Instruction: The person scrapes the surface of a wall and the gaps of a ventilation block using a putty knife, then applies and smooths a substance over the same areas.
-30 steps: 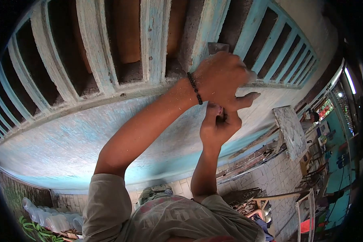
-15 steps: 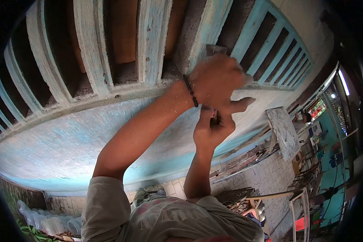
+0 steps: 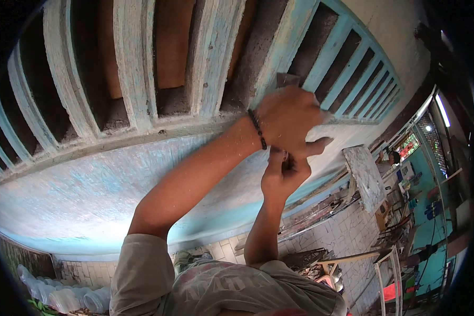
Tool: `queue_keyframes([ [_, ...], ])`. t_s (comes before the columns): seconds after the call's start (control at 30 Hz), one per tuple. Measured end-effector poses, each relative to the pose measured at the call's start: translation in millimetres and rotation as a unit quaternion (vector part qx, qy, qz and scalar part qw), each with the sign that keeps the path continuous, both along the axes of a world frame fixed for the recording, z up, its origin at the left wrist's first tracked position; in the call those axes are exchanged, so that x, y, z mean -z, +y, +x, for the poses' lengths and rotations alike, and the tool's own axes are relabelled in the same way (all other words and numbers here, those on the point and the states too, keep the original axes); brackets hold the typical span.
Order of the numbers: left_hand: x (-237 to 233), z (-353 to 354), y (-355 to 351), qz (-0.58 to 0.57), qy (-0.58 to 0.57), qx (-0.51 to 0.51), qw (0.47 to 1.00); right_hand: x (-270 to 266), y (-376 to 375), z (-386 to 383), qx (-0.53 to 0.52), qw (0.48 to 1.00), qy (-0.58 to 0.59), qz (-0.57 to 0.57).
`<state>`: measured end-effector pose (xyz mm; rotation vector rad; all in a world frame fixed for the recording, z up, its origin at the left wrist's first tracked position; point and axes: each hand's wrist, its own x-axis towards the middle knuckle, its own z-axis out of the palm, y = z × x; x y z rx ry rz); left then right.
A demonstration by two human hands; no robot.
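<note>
My left hand (image 3: 289, 118), with a dark beaded bracelet (image 3: 257, 129) at the wrist, is at the lower edge of the painted slats (image 3: 277, 52). Its fingers are bent around a thin grey flat piece (image 3: 288, 80), which shows beyond the knuckles; the thumb sticks out to the right. Just below, my right hand (image 3: 283, 178) is closed, thumb and fingers drawn together close under the left palm. What it pinches, if anything, is hidden. Pale specks dot the left forearm.
Below the slats runs a worn blue-white wall (image 3: 116, 184). Clear plastic containers (image 3: 68, 297) lie at lower left. A paint-stained board (image 3: 364, 178), a wooden frame (image 3: 389, 274) and a person (image 3: 388, 160) are at right, beyond a tiled floor (image 3: 326, 237).
Both hands appear slightly further right and lower in the view, which has itself shifted. The left hand keeps its hold on the grey piece, and the right hand stays closed below it.
</note>
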<state>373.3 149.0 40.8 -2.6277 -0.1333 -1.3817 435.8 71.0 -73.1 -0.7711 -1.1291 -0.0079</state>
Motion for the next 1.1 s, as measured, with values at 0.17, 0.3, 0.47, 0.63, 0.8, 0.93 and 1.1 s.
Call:
queue_keyframes([
  [0.17,-13,6,8,0.04,-0.009,0.005,0.999,-7,15,9,0.001,0.999,0.007,0.036],
  [0.3,-27,9,10,0.035,-0.027,0.025,0.999,-25,5,12,-0.022,0.999,0.029,0.017],
  [0.47,-8,1,1,-0.008,0.026,0.017,0.999,0,5,2,0.035,0.999,0.007,0.019],
  [0.63,-21,7,7,0.028,-0.01,0.031,0.999,-14,8,8,0.031,0.999,0.015,0.023],
  [0.8,-24,8,4,0.012,-0.022,0.041,0.999,-21,-3,12,-0.027,0.999,0.035,0.013],
  [0.93,-20,3,-1,0.012,0.043,0.0,0.999,-12,1,0,0.004,0.999,0.021,0.038],
  [1.1,-61,-6,5,0.062,-0.041,-0.053,0.996,-51,30,4,0.032,0.996,-0.04,0.071],
])
